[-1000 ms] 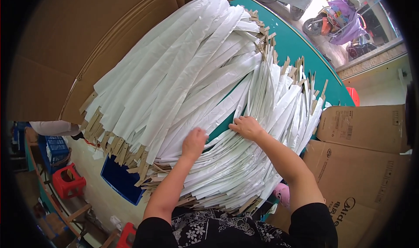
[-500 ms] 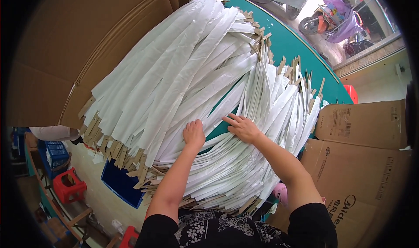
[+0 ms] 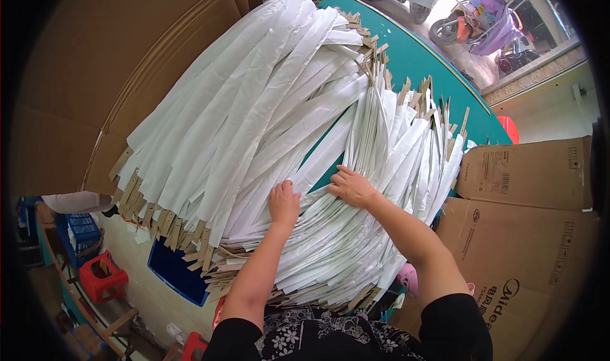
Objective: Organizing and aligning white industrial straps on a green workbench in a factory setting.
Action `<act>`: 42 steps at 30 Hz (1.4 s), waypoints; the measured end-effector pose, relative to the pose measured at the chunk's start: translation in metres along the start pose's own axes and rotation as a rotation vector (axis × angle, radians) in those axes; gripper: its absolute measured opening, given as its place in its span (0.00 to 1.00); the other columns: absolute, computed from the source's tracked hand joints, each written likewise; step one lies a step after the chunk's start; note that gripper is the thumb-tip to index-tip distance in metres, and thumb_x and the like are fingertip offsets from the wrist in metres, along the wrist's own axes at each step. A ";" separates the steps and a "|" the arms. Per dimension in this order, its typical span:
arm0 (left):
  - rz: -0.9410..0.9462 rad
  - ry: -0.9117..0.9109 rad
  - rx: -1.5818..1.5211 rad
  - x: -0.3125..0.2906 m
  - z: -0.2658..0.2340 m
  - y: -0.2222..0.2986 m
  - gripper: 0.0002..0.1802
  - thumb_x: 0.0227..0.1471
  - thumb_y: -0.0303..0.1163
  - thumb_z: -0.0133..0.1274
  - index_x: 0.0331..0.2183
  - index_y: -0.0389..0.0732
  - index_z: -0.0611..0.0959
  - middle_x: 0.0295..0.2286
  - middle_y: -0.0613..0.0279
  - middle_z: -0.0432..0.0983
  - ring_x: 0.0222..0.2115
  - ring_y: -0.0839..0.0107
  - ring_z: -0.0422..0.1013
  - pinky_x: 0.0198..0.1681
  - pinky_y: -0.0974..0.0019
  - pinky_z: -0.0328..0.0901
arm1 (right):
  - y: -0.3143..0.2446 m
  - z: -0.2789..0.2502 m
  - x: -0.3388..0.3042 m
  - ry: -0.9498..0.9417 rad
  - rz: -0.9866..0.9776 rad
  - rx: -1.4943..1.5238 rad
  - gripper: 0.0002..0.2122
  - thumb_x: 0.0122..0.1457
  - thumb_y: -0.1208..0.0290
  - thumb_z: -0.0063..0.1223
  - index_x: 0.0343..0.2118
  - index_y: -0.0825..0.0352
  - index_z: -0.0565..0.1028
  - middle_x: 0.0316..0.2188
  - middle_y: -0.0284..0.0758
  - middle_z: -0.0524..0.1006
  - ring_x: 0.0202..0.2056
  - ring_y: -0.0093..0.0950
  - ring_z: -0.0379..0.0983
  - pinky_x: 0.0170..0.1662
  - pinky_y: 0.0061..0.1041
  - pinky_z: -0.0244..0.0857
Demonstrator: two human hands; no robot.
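Note:
A thick heap of long white strips (image 3: 210, 132), with brown card-like tabs (image 3: 166, 224) at their ends, covers much of a green table (image 3: 454, 81). My left hand (image 3: 284, 203) is at the heap's middle, its fingers bent over the white strips beside a narrow gap. Across that gap, my right hand (image 3: 351, 186) has its fingers curled on the edge of the bent bundle of strips (image 3: 343, 234) on the right. The fingertips of both hands are partly hidden among the strips.
Large brown cardboard flaps (image 3: 82, 100) rise at the left, and a cardboard box (image 3: 508, 234) stands at the right. Below the table's left side are a dark blue bin (image 3: 175, 275) and a red stool (image 3: 103, 277). A scooter (image 3: 483, 21) is parked beyond the table.
My right hand's spread fingers have curled in against the strips. My left hand has shifted slightly, staying on the strips. The whole view has moved a little.

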State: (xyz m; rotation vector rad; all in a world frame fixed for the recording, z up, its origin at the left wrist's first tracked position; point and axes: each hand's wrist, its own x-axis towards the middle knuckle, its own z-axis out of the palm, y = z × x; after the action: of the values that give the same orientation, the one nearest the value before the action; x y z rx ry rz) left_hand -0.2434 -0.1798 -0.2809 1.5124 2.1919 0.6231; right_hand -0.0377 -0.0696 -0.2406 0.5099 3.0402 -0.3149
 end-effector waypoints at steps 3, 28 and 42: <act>0.016 -0.097 0.029 -0.003 0.003 0.006 0.11 0.44 0.37 0.60 0.29 0.43 0.79 0.37 0.55 0.73 0.40 0.56 0.68 0.43 0.55 0.63 | -0.002 0.003 -0.001 0.059 0.066 0.015 0.04 0.56 0.71 0.44 0.32 0.58 0.72 0.27 0.31 0.67 0.39 0.28 0.68 0.62 0.34 0.51; 0.292 0.372 0.494 0.063 -0.061 -0.025 0.21 0.44 0.37 0.58 0.43 0.46 0.78 0.42 0.54 0.71 0.44 0.57 0.67 0.47 0.59 0.63 | 0.007 0.000 -0.007 -0.041 -0.037 0.060 0.12 0.55 0.71 0.47 0.44 0.60 0.71 0.30 0.33 0.72 0.41 0.31 0.70 0.65 0.35 0.47; 0.276 0.351 0.413 0.062 -0.061 0.002 0.08 0.45 0.26 0.52 0.32 0.43 0.77 0.33 0.59 0.70 0.41 0.59 0.67 0.45 0.52 0.64 | 0.003 -0.017 -0.013 -0.029 0.131 0.219 0.36 0.45 0.66 0.64 0.59 0.55 0.60 0.38 0.32 0.70 0.45 0.33 0.67 0.63 0.35 0.51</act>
State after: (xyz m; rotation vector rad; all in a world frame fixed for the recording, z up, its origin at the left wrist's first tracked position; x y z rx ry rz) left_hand -0.2965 -0.1290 -0.2342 2.0783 2.5089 0.5790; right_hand -0.0248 -0.0672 -0.2232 0.7057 2.9416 -0.6463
